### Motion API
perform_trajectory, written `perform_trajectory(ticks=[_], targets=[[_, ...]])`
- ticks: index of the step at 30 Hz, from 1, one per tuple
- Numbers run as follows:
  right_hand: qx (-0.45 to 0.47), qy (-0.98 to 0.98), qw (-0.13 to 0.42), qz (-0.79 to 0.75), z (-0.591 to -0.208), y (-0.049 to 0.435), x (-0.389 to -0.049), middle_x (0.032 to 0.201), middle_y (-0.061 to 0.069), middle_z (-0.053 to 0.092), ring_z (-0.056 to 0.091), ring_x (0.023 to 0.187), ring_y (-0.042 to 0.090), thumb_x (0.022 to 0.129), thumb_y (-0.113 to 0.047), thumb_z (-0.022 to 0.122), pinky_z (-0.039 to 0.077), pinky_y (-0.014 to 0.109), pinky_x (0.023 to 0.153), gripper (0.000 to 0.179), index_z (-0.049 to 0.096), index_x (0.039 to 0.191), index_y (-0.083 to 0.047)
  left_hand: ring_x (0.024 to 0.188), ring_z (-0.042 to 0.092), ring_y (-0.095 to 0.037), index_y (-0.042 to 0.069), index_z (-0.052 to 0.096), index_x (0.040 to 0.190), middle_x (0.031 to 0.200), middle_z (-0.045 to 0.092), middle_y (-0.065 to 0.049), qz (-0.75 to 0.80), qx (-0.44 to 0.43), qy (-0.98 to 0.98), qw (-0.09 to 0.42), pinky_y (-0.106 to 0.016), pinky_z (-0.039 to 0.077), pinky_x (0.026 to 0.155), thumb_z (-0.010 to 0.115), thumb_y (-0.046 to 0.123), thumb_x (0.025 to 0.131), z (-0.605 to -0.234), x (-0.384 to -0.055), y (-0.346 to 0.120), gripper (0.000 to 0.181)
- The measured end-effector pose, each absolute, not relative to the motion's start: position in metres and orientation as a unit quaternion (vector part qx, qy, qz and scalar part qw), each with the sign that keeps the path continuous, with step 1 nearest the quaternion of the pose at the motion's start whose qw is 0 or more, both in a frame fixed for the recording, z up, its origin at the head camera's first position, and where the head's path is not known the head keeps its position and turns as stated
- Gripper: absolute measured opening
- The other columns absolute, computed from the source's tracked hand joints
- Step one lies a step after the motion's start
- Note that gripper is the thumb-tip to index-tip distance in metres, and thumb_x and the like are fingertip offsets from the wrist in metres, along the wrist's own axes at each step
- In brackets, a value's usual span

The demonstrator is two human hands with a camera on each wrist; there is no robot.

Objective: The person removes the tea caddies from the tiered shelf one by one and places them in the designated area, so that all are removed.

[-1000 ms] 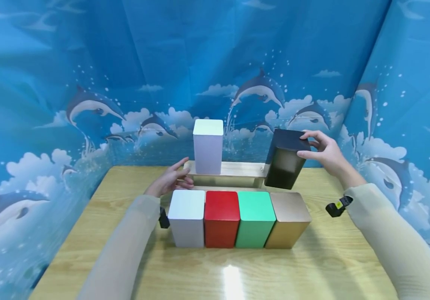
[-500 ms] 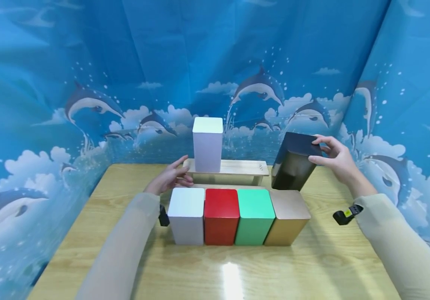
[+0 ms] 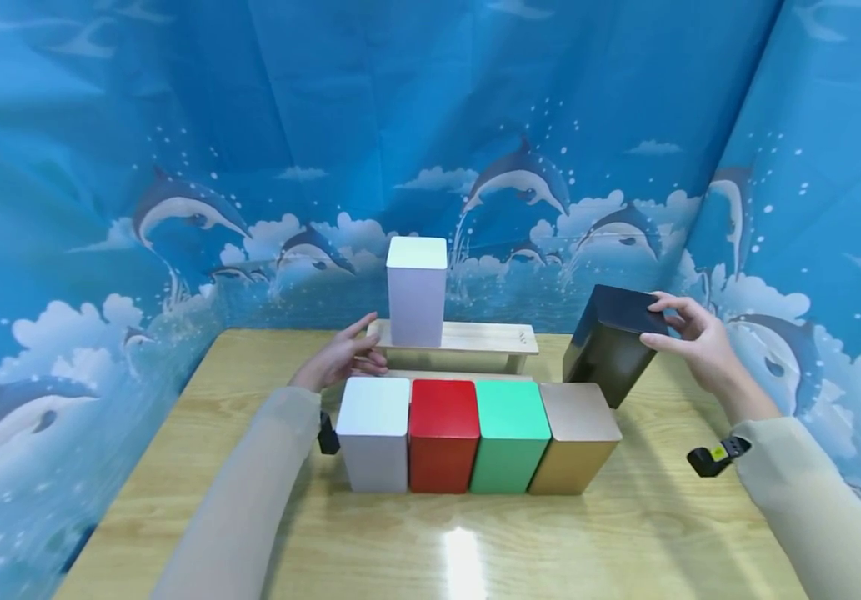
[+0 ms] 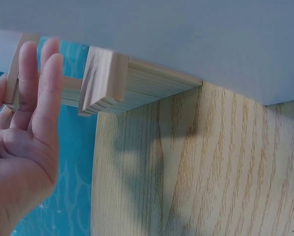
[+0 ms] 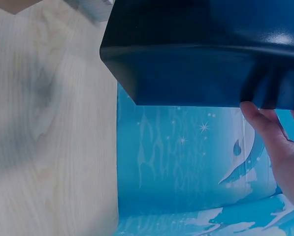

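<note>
A tall black rectangular box is tilted at the right of the table. My right hand grips it near its top right side, thumb and fingers apart on it. The right wrist view shows fingertips against the glossy black box; its far side is hidden. My left hand holds the left end of a low wooden shelf. In the left wrist view, the shelf's end board passes between the thumb and fingers of the left hand. A white box stands upright on the shelf's left part.
In front of the shelf stand a second white box, a red box, a green box and a gold box, side by side. The wooden table meets a blue dolphin-print curtain behind and at the sides.
My right hand has carried the black box to the right, lower and nearer, away from the shelf's right end. My left hand and the other boxes have stayed put.
</note>
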State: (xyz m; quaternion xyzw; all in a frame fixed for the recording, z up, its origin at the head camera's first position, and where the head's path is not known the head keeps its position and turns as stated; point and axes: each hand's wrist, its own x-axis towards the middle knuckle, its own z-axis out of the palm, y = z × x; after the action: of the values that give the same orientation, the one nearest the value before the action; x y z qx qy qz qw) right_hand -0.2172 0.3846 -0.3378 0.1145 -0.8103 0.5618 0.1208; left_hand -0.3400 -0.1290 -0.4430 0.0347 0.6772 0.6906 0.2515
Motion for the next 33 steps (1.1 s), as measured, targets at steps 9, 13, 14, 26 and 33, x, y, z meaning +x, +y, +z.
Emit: perform_trajectory(ticks=[9, 13, 14, 26, 33], targets=[[0.151, -0.766, 0.133, 0.611, -0.349, 0.398, -0.204, 0.142, 0.007, 0.034, 0.043, 0.116, 0.010, 0.083, 0.010, 0.061, 0.046, 0.012, 0.079, 0.033, 0.054, 0.115, 0.000, 0.089, 0.065, -0.036, 0.034, 0.007, 0.150, 0.091, 0.065, -0.020, 0.689, 0.055, 0.669, 0.273, -0.049, 0.049, 0.087, 0.045, 0.029, 0.099, -0.427, -0.331, -0.130, 0.064], [0.171, -0.740, 0.129, 0.638, -0.353, 0.403, -0.198, 0.140, 0.008, 0.036, 0.046, 0.114, 0.008, 0.083, 0.015, 0.058, 0.049, 0.014, 0.077, 0.034, 0.054, 0.114, 0.001, 0.088, 0.066, -0.035, 0.036, 0.009, 0.149, 0.091, 0.065, -0.019, 0.690, 0.052, 0.671, 0.266, -0.048, 0.050, 0.085, 0.047, 0.032, 0.098, -0.438, -0.338, -0.130, 0.064], [0.176, -0.734, 0.127, 0.643, -0.355, 0.404, -0.196, 0.139, 0.006, 0.037, 0.047, 0.114, 0.008, 0.082, 0.016, 0.057, 0.049, 0.015, 0.076, 0.035, 0.054, 0.114, 0.002, 0.087, 0.066, -0.035, 0.037, 0.010, 0.149, 0.091, 0.065, -0.019, 0.691, 0.050, 0.672, 0.262, -0.048, 0.050, 0.085, 0.047, 0.033, 0.098, -0.440, -0.339, -0.130, 0.063], [0.185, -0.754, 0.081, 0.625, -0.367, 0.413, -0.175, 0.137, 0.002, 0.040, 0.049, 0.112, 0.006, 0.081, 0.019, 0.056, 0.051, 0.017, 0.073, 0.036, 0.054, 0.113, 0.003, 0.088, 0.066, -0.035, 0.042, 0.017, 0.147, 0.093, 0.064, -0.019, 0.686, 0.043, 0.684, 0.244, -0.046, 0.051, 0.082, 0.050, 0.037, 0.096, -0.447, -0.341, -0.131, 0.061], [0.206, -0.742, 0.068, 0.634, -0.378, 0.418, -0.165, 0.139, 0.001, 0.038, 0.052, 0.110, 0.004, 0.079, 0.025, 0.053, 0.053, 0.020, 0.070, 0.037, 0.050, 0.112, 0.008, 0.091, 0.065, -0.036, 0.039, 0.010, 0.148, 0.108, 0.058, -0.031, 0.682, 0.057, 0.682, 0.260, -0.046, 0.051, 0.083, 0.046, 0.035, 0.098, -0.443, -0.339, -0.132, 0.063]])
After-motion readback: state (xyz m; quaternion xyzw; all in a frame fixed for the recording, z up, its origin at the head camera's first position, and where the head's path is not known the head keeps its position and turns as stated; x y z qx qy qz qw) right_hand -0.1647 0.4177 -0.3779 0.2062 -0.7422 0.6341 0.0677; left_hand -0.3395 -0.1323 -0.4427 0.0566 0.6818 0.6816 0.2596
